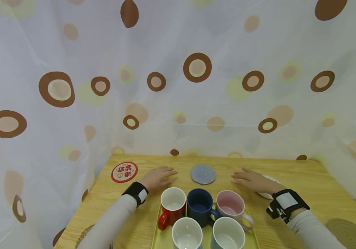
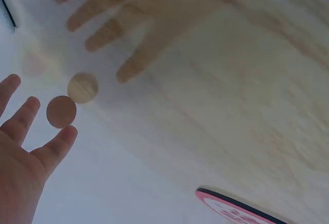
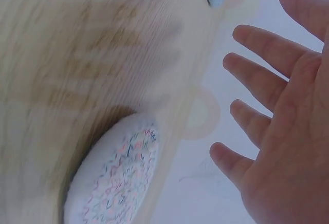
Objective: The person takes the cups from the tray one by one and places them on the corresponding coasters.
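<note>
My left hand (image 1: 157, 178) hovers over the table with fingers spread, between a red-rimmed round coaster (image 1: 124, 172) and a grey round coaster (image 1: 203, 174). It holds nothing; its fingers (image 2: 61, 141) are straight in the left wrist view. On the other side, my right hand (image 1: 254, 180) is also spread and holds nothing. Its fingers (image 3: 257, 77) fan out in the right wrist view. Under and beside it lies a white coaster with coloured flecks (image 3: 121, 178), partly hidden by the hand in the head view.
Nearest me is a yellow tray (image 1: 156, 238) with a red mug (image 1: 173, 207), a navy mug (image 1: 199, 207), a pink mug (image 1: 230, 204) and two white-lined mugs (image 1: 187, 233) in front. Woven mats (image 1: 350, 233) lie at the table's near corners. A dotted curtain (image 1: 178, 86) surrounds the table.
</note>
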`<state>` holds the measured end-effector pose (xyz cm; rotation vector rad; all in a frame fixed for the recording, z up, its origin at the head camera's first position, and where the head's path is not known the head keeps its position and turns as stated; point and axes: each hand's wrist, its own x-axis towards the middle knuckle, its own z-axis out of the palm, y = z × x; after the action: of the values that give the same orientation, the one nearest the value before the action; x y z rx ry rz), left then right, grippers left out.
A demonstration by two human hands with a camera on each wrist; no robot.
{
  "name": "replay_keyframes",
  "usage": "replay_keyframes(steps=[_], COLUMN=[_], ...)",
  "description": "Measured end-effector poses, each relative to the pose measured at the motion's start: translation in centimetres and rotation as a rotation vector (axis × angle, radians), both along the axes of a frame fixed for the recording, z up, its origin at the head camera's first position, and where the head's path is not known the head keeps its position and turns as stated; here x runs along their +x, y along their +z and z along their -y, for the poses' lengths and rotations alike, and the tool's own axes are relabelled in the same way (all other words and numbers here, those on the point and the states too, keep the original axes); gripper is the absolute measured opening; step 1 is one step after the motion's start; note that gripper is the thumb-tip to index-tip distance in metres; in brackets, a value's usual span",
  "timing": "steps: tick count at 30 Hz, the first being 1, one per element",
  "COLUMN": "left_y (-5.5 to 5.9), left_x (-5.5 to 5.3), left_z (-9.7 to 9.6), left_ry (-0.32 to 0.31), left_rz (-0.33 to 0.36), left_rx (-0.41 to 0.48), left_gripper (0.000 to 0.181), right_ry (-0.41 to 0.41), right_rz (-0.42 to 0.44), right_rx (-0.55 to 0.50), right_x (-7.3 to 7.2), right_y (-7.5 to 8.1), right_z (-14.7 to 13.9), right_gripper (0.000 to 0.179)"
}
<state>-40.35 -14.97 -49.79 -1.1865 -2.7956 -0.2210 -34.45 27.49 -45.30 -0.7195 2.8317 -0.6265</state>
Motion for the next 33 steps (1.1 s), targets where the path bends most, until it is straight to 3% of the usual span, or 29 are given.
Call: replay_keyframes(steps=[9, 13, 19, 24, 29, 33], left_y=[0.6, 0.7, 0.8, 0.6, 0.8, 0.7], left_x=[-0.2, 0.0, -0.1, 0.2, -0.5, -1.3], left_z=[-3.9, -4.9, -6.0, -5.9, -5.0, -3.6], left_ry=[-0.244, -0.277, -0.277, -0.220, -0.171, -0.157], left_rz=[-0.007, -0.008, 0.007, 0.057, 0.084, 0.052], left_rx=[0.019, -0.015, -0.062, -0.080, -0.075, -0.093], left_gripper=[0.045, 0.043, 0.042, 0.041, 0.037, 0.035], right_ry=[-0.046, -0.030, -0.034, -0.045, -0.075, -0.073], right_rz=[-0.014, -0.051, -0.064, -0.046, -0.031, -0.038], right_rx=[-0.033, -0.045, -0.059, -0.072, -0.070, -0.071], right_x=[2.3, 2.8, 3.7, 4.2, 4.4, 4.4], right_y=[0.2, 0.0, -0.6, -0.9, -0.7, -0.8], right_z=[-1.9, -2.4, -3.3, -3.4, -3.4, -3.7], right_gripper=[0.050, 0.046, 0.043, 0.043, 0.043, 0.043])
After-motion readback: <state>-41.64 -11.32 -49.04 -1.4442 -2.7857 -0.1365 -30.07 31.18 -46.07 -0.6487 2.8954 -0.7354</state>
